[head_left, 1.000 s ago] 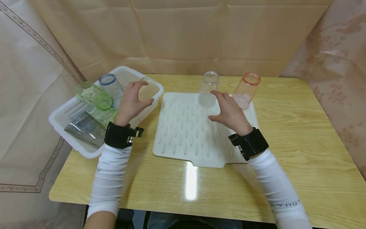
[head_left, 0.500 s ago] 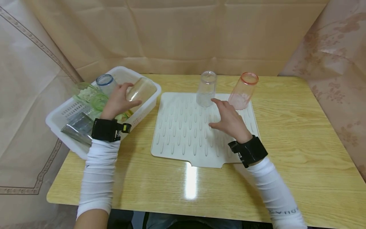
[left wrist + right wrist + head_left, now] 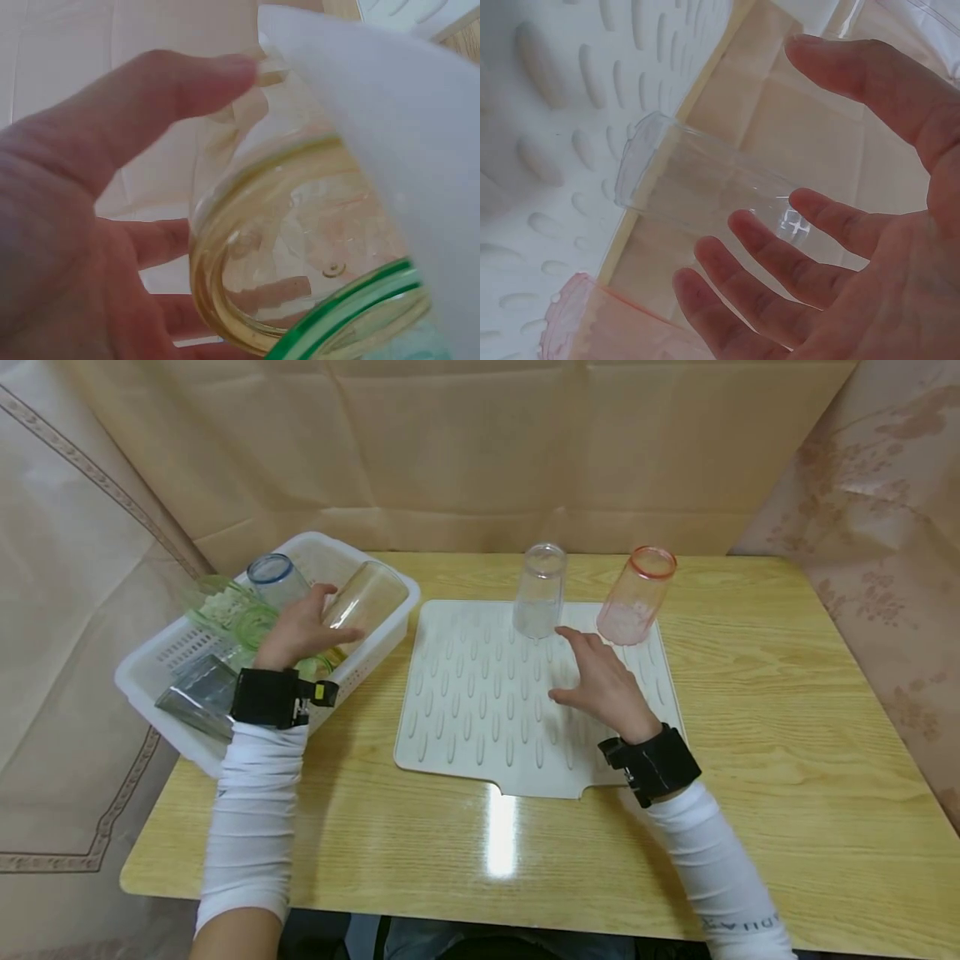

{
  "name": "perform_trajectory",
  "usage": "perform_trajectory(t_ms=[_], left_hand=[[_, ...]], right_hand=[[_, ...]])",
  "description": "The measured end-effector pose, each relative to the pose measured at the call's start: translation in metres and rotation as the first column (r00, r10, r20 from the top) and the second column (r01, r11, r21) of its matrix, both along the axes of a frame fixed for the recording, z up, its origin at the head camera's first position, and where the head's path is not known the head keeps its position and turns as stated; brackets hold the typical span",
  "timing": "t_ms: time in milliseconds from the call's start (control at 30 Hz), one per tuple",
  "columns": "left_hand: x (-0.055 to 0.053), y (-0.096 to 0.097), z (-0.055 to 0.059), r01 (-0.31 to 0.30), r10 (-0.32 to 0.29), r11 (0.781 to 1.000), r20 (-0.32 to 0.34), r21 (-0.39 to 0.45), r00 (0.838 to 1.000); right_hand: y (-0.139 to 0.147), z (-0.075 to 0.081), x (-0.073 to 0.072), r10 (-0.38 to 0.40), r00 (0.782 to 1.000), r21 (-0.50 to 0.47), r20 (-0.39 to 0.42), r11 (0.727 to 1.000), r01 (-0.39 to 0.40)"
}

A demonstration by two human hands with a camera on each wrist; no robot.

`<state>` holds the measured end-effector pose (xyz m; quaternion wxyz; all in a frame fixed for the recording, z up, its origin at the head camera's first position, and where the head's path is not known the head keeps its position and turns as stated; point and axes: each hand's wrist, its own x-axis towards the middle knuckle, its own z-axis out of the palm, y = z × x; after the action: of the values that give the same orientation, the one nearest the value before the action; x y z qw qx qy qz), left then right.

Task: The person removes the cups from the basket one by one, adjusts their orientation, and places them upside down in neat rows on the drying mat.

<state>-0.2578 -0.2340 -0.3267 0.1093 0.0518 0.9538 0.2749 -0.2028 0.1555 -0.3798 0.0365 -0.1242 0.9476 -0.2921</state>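
My left hand (image 3: 298,632) is inside the white basket (image 3: 384,645), thumb and fingers around a pale amber glass (image 3: 372,596) that lies tilted there. In the left wrist view, a thumb meets the side of the amber glass (image 3: 292,169) while the fingers pass behind it. A green-rimmed glass (image 3: 341,311) is close below. Over the white ridged mat (image 3: 468,727), my right hand (image 3: 602,687) hovers with thumb and fingers spread, holding nothing. Behind it stand an upside-down clear glass (image 3: 541,589) and a pink glass (image 3: 637,597), at the mat's back edge.
The basket also contains a blue-rimmed glass (image 3: 276,578), green glasses (image 3: 251,625) and a grey glass (image 3: 201,693). All stand on a wooden table (image 3: 787,710), with a beige curtain (image 3: 465,452) behind.
My left hand has moved left and slightly down, deeper into the basket and around the amber glass. My right hand has barely moved.
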Motion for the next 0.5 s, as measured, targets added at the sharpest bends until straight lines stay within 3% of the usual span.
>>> perform_trajectory(t_ms=[267, 500], left_hand=[[-0.0019, -0.001, 0.0008, -0.004, 0.008, 0.999, 0.106, -0.041, 0.994], [-0.0006, -0.0055, -0.001, 0.014, -0.014, 1.0, 0.11, 0.001, 0.994]], right_hand=[[0.0014, -0.0044, 0.0027, -0.014, 1.0, -0.026, -0.013, 1.0, 0.014], [0.0001, -0.009, 0.0036, -0.019, 1.0, -0.035, -0.005, 0.999, 0.019]])
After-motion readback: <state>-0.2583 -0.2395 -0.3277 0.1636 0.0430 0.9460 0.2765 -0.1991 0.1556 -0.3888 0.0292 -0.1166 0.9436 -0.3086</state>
